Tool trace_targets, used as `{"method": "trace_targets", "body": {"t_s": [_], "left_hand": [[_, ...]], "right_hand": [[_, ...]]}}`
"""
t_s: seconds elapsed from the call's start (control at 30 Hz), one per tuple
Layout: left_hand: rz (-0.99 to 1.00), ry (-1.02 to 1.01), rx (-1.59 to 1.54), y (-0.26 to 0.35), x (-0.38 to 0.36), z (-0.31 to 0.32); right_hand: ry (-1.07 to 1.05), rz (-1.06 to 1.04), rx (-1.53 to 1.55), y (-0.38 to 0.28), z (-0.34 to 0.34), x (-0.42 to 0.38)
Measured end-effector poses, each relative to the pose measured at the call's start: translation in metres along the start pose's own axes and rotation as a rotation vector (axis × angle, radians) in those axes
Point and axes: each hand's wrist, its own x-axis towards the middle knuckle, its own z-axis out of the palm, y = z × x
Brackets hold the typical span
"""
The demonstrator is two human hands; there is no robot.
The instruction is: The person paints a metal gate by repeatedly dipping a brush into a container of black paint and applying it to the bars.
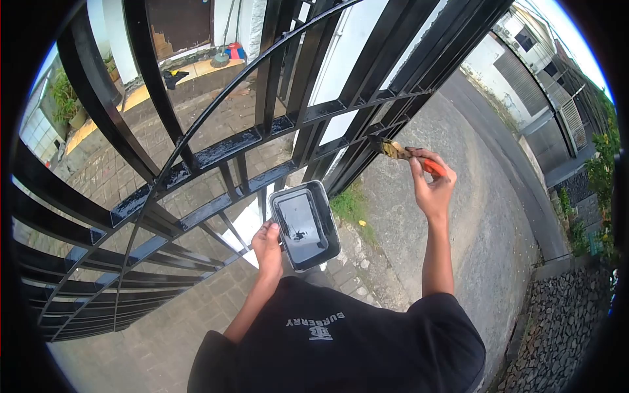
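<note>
My left hand (266, 247) grips the side of a rectangular tub of black paint (301, 226), thumb over its rim. The paint lies dark and glossy inside, held level below the gate's bars. My right hand (432, 177) is closed around the orange handle of a paintbrush (395, 150). Its dark bristle end points left and meets the edge of the black metal gate (226, 147) in this view. Wet-looking shine shows along the gate's horizontal rails.
A black cable (223, 95) arcs across the gate. Behind the bars are a brown door (187, 26), a tiled step and a potted plant (65, 98). To the right runs a grey road (472, 190), with a stone wall (557, 327) beyond. Grass (352, 208) grows beside the gate's foot.
</note>
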Motion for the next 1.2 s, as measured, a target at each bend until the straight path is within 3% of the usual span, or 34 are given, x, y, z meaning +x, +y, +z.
{"method": "trace_targets", "body": {"t_s": [0.13, 0.4, 0.53, 0.6, 0.83, 0.9, 1.2], "left_hand": [[0.117, -0.002, -0.041, -0.004, 0.009, 0.012], [0.143, -0.058, -0.060, -0.010, 0.013, 0.023], [0.142, -0.044, -0.036, -0.009, 0.010, 0.026], [0.151, -0.048, -0.064, 0.001, 0.001, 0.033], [0.112, -0.023, 0.005, 0.004, -0.001, 0.030], [0.208, -0.019, -0.016, 0.003, -0.001, 0.033], [0.220, 0.013, 0.005, 0.007, -0.006, 0.035]], "right_hand": [[0.338, 0.391, 0.468, -0.034, 0.002, -0.068], [-0.016, 0.608, 0.403, -0.069, 0.019, -0.123], [-0.035, 0.645, 0.309, -0.065, 0.024, -0.127], [0.064, 0.660, 0.307, -0.064, 0.029, -0.127], [0.006, 0.657, 0.296, -0.065, 0.035, -0.123], [-0.022, 0.653, 0.292, -0.064, 0.039, -0.124], [-0.026, 0.653, 0.257, -0.060, 0.048, -0.127]]}}
